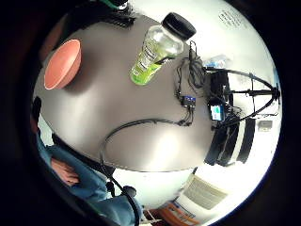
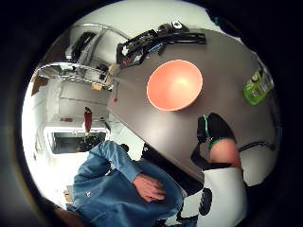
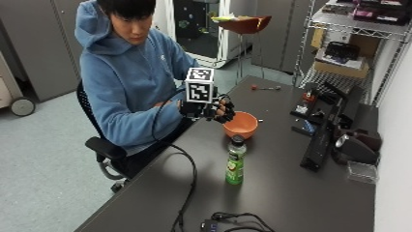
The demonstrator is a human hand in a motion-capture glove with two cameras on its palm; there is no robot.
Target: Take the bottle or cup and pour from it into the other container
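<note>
A clear bottle [image 3: 235, 160] with a green label and black cap stands upright on the dark table [image 3: 283, 188]; the little finger side view has the bottle [image 1: 155, 52] too. Behind it sits an orange bowl [image 3: 241, 124], which also shows in both palm views [image 1: 62, 63] [image 2: 174, 85]. My gloved right hand [image 3: 209, 110] hovers above the table's near edge, just left of the bowl, holding nothing. Its fingers [image 3: 223, 114] hang loosely curled, and one finger [image 2: 215, 130] shows over the table beside the bowl. The bottle stands well apart from the hand.
A black cable [image 3: 186, 188] runs along the table to a small hub [image 3: 215, 224] at its front. Black equipment [image 3: 318, 140] lines the right side, with a wire shelf [image 3: 360, 29] behind. The person's bare hand [image 2: 149, 187] rests in the lap.
</note>
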